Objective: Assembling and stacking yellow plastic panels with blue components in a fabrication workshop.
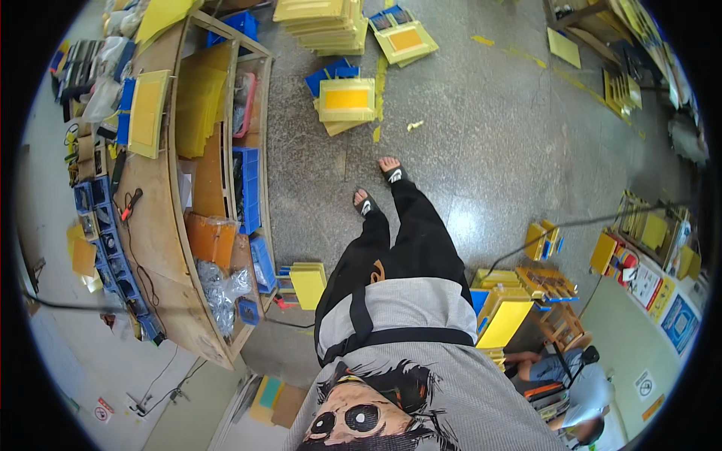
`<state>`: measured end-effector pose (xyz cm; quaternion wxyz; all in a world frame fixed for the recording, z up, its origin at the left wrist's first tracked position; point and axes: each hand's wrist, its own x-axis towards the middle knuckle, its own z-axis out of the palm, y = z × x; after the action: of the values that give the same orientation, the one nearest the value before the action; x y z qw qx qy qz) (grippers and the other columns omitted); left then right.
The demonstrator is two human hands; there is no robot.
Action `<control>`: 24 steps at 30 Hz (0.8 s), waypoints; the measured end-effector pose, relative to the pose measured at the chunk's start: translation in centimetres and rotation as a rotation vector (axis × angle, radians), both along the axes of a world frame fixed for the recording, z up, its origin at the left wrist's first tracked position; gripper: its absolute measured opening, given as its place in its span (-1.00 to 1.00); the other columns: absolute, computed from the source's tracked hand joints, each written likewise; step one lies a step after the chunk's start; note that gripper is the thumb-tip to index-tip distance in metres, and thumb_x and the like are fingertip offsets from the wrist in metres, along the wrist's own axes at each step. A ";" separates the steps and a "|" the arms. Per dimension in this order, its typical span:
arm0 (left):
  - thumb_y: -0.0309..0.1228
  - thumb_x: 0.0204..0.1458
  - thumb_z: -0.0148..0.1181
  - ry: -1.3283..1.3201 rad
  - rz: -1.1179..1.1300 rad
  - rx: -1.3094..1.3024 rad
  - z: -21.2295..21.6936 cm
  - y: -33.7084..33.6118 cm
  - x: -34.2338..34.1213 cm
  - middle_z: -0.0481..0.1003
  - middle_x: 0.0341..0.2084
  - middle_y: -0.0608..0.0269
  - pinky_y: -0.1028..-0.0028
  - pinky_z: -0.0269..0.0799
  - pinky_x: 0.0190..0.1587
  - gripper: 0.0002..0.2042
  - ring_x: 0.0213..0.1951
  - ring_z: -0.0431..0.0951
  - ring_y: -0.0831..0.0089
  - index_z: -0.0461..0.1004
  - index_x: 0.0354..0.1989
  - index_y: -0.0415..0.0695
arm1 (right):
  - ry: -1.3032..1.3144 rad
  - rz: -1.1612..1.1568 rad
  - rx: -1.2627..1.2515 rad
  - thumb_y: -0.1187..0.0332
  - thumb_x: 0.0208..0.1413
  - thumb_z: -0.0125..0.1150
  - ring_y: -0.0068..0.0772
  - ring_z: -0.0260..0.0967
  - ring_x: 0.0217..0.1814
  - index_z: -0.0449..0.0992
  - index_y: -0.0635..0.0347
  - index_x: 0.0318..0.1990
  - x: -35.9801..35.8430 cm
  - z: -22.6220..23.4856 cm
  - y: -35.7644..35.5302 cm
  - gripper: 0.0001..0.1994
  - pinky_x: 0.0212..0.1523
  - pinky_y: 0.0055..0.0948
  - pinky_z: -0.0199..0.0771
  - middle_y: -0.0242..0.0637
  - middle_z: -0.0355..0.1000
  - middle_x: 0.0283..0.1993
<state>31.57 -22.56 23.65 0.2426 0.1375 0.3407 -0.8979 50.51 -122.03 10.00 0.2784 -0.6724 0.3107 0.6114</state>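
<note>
Head view: clock read from mid-view, 12 at top; wearer stands on the floor [308, 188], sandals [393, 175] slightly off centre toward 12.
Hands: neither the left hand nor the right hand can be made out; cannot tell whether fingers are apart, together or clamped on anything.
Panels ahead: near pile [347, 98] at 12, yellow with an orange centre uppermost and blue parts showing behind; tall pile [320, 26] beyond it, just short of 12; small pile [404, 41] between 12 and 1, tilted.
Panels at sides: left stack [308, 286] between 7 and 8, beside the legs; right stack [508, 323] at 4, near the waist.
Bench: wooden bench [154, 225] at 9, bearing a red-and-black tool [130, 205]; upper panel [148, 113] at 10.
Co-worker: person [587, 387] at 4, apparently seated.
Step in hand: judged a pause or walk between handlings; no panel visibly carried.
Next move: judged to call for facing one pile and taking its top panel squarely by opposite edges, the near pile being unevenly stacked.
</note>
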 end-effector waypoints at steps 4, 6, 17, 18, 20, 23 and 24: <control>-0.01 0.28 -0.02 -0.081 0.057 -0.008 2.1 1.5 -1.8 0.20 0.32 0.03 0.26 0.21 0.30 -0.36 0.29 0.28 0.14 0.08 0.37 -0.21 | 0.167 -0.225 0.198 -0.02 0.22 0.09 0.00 0.51 0.01 0.16 0.23 0.29 -2.2 6.2 10.7 -0.36 0.05 -0.19 0.50 0.19 0.26 0.21; -0.01 0.28 -0.03 -0.095 0.077 -0.006 3.5 2.1 -2.5 0.19 0.33 0.03 0.26 0.21 0.30 -0.35 0.30 0.27 0.14 0.07 0.38 -0.20 | 0.283 -0.344 0.299 -0.04 0.23 0.08 0.00 0.51 0.02 0.12 0.21 0.32 -2.8 10.8 20.0 -0.33 0.07 -0.20 0.50 0.21 0.23 0.24; -0.11 0.25 0.08 -0.294 0.910 0.118 2.4 -9.3 -17.2 0.48 0.07 0.10 0.31 0.33 0.14 -0.50 0.08 0.48 0.24 0.33 0.22 -0.23 | 0.779 -0.973 0.696 -0.15 0.25 -0.01 -0.10 0.50 0.02 -0.03 0.25 0.45 -24.9 8.8 20.6 -0.19 0.12 -0.28 0.46 0.30 0.10 0.38; -0.01 0.27 -0.05 -0.311 1.288 0.052 0.9 -14.5 -17.7 0.51 -0.09 0.10 0.28 0.38 0.04 -0.42 -0.08 0.52 0.24 0.20 0.29 -0.20 | 0.687 -0.838 0.562 -0.13 0.24 0.00 -0.14 0.51 -0.05 0.09 0.31 0.38 -28.4 8.0 24.2 -0.24 0.04 -0.25 0.48 0.21 0.19 0.34; 0.10 0.28 -0.16 -0.545 1.638 0.203 -3.9 -17.8 -19.3 0.43 -0.44 0.25 0.31 0.36 -0.26 -0.41 -0.43 0.45 0.34 0.19 0.24 -0.15 | 0.567 -0.708 0.418 -0.11 0.24 0.01 -0.18 0.52 -0.13 0.21 0.36 0.30 -34.0 5.1 25.2 -0.28 -0.04 -0.22 0.50 0.12 0.28 0.29; -0.01 0.29 -0.09 -0.460 1.942 0.705 -6.7 -16.9 -20.8 0.16 -0.74 0.52 0.42 0.11 -0.60 -0.64 -0.70 0.15 0.56 0.37 -0.12 -0.08 | 0.484 -0.455 0.371 -0.07 0.23 0.01 -0.20 0.51 -0.15 0.23 0.37 0.28 -33.7 2.4 25.7 -0.32 -0.07 -0.22 0.49 0.09 0.29 0.24; -0.07 0.29 -0.07 -0.520 1.976 0.869 -7.3 -15.8 -19.7 0.16 -0.73 0.53 0.43 0.12 -0.58 -0.69 -0.69 0.15 0.58 0.38 -0.16 -0.07 | 0.450 -0.371 0.357 -0.06 0.23 0.01 -0.20 0.50 -0.16 0.24 0.37 0.27 -35.0 1.4 24.5 -0.33 -0.08 -0.23 0.48 0.08 0.29 0.22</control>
<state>11.89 -38.39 16.31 0.8470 0.0628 0.5248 -0.0574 15.52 -97.48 11.45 0.4226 -0.3933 0.3697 0.7280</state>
